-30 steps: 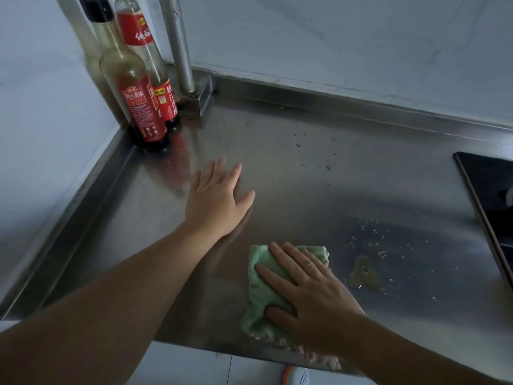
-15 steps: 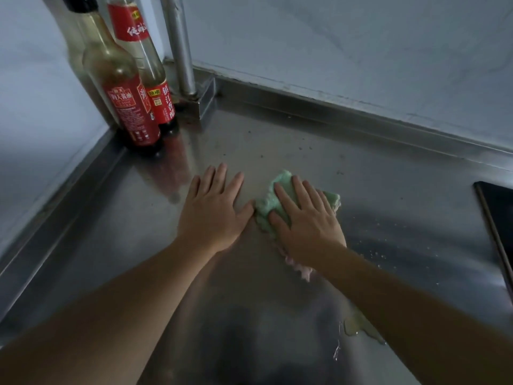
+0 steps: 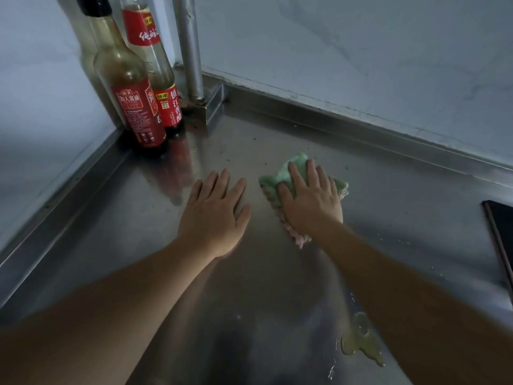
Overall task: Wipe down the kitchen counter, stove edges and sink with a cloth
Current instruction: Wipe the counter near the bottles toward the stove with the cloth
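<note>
Two bottles in the back-left corner of the steel counter (image 3: 388, 218), both w/ red labels in Chinese. Front bottle (image 3: 130, 87), black cap: label looks like 海天酱油. Rear bottle (image 3: 158, 73): lower label 镇江香醋, upper label's white script only partly legible. They stand touching, tight against the raised left rim.

Left hand (image 3: 213, 215) lies flat on bare steel, fingers spread, holding nothing. Right hand (image 3: 311, 201) presses flat w/ straight fingers on a green cloth (image 3: 283, 173), pink edge showing under the wrist; cloth sits mid-counter, just right of the left hand, short of the back rim.

Metal pipe (image 3: 190, 48) rises from a block at the back corner. Black stove edge (image 3: 499, 240) at far right, well apart from cloth w/ open steel between. Yellowish puddle (image 3: 361, 343) near front, beside right forearm; droplets around.
</note>
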